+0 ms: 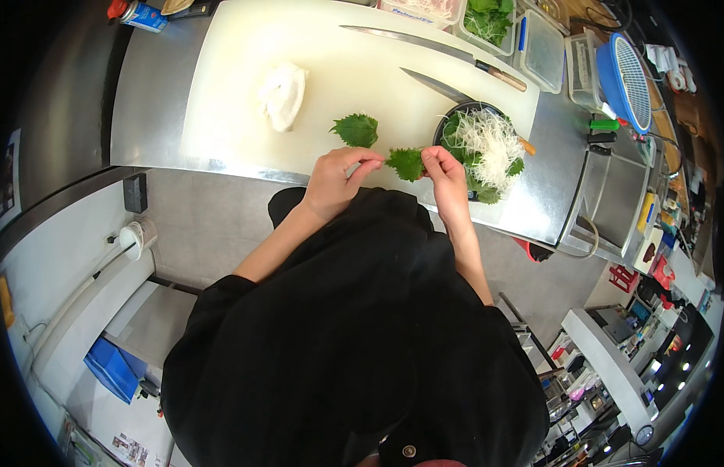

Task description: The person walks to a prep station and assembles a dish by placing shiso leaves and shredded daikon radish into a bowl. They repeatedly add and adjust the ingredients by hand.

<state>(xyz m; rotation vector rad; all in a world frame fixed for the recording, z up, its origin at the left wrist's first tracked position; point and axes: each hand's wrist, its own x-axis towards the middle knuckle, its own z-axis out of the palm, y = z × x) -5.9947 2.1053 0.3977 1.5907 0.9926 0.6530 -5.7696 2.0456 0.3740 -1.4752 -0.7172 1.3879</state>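
Observation:
A green shiso leaf (407,164) is pinched at its right edge by my right hand (447,177). My left hand (333,179) has thumb and fingers pressed together right beside the leaf's left end; whatever they pinch is too small to make out. Another shiso leaf (355,130) lies on the white cutting board (237,101), just beyond my left hand. To the right, a dark round dish (442,132) bears shiso leaves and a heap of fine white shreds (486,144). A crumpled white cloth (284,96) rests farther left on the board.
A long knife (424,43) and a shorter knife (436,83) lie on the board, the latter partly behind the dish. Along the back stand clear tubs, one with green leaves (486,22). A blue basket (622,82) is at the far right, a blue can (144,17) far left.

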